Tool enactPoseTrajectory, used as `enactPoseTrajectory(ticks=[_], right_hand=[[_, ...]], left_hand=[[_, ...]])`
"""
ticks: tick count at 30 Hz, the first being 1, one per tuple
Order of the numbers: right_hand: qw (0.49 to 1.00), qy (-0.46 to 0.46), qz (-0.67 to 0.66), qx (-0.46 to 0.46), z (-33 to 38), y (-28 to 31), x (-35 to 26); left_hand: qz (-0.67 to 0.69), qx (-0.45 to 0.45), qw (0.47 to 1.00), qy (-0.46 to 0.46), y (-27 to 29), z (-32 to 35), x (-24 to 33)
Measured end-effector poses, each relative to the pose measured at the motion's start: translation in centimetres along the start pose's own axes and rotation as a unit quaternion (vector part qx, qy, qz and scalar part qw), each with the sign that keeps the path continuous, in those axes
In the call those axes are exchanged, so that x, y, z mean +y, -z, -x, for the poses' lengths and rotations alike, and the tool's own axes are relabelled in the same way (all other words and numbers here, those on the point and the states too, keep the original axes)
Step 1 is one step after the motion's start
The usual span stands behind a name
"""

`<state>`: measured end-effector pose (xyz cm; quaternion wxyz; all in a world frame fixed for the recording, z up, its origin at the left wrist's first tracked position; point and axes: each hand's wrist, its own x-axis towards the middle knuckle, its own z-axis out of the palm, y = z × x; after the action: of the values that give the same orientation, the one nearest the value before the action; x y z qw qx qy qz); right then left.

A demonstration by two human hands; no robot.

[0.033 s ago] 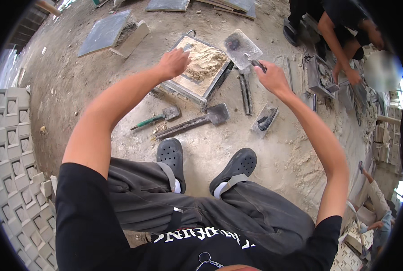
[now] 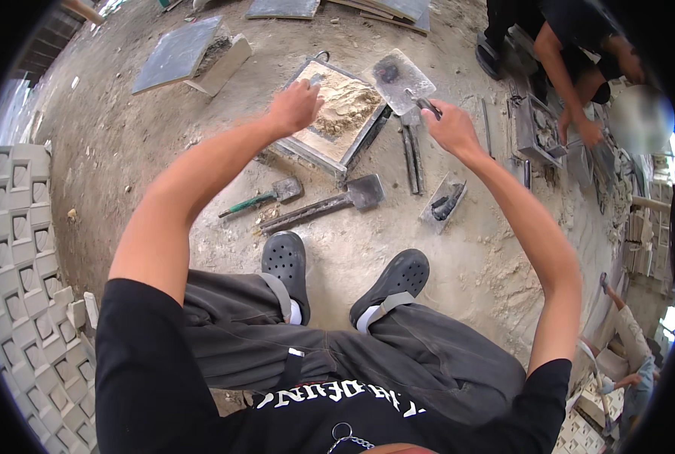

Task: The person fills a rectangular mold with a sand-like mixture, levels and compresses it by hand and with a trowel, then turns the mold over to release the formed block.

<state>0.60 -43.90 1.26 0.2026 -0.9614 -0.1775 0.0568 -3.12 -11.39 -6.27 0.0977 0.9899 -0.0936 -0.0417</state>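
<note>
My left hand [image 2: 296, 106] is closed over the left side of a square frame mould [image 2: 362, 144] filled with pale sandy powder [image 2: 345, 102]. A small greyish piece shows at its fingers, but I cannot make out what they grip. In my right hand [image 2: 454, 130] is the dark handle of a flat square trowel [image 2: 411, 85]. Its dusty metal blade, with a dark patch, is held by the mould's far right corner. Nearer my feet lie a green-handled trowel [image 2: 252, 203] and a larger long-handled trowel [image 2: 315, 212]. A rectangular float [image 2: 443, 203] rests to the right.
Grey slabs [image 2: 177, 54] lean at the far left, and flat boards [image 2: 283, 7] lie at the back. Patterned blocks [image 2: 20, 250] are stacked along the left. A co-worker's arm [image 2: 568, 76] reaches to a box mould [image 2: 538, 129] on the right. Another person [image 2: 640, 371] is at lower right.
Both hands have shifted very slightly toward each other, the trowel moving a little left with my right hand. The mould and the tools on the ground stay put.
</note>
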Motion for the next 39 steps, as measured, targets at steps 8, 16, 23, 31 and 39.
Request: enactPoseTrajectory(ticks=[8, 16, 23, 31, 39], right_hand=[[0.997, 0.069, 0.003, -0.036, -1.4, -4.4, -2.9], [0.995, 0.078, 0.052, -0.018, -1.9, -2.2, -3.4], [0.996, 0.035, 0.031, 0.071, -0.2, 0.7, 2.6], [0.977, -0.183, -0.03, 0.106, 11.9, 1.6, 17.6], [0.897, -0.432, -0.007, 0.096, 30.1, -7.6, 27.8]], left_hand=[[0.003, 0.061, 0.998, 0.003, -6.7, 5.2, 6.5], [0.016, 0.091, 0.98, 0.176, -7.5, 3.8, 6.2], [0.048, 0.12, 0.969, 0.212, -7.1, -0.6, 2.7], [0.026, 0.065, 0.997, 0.018, -6.4, -0.4, 0.2], [0.171, 0.177, 0.961, 0.127, -6.4, -2.1, 0.3]])
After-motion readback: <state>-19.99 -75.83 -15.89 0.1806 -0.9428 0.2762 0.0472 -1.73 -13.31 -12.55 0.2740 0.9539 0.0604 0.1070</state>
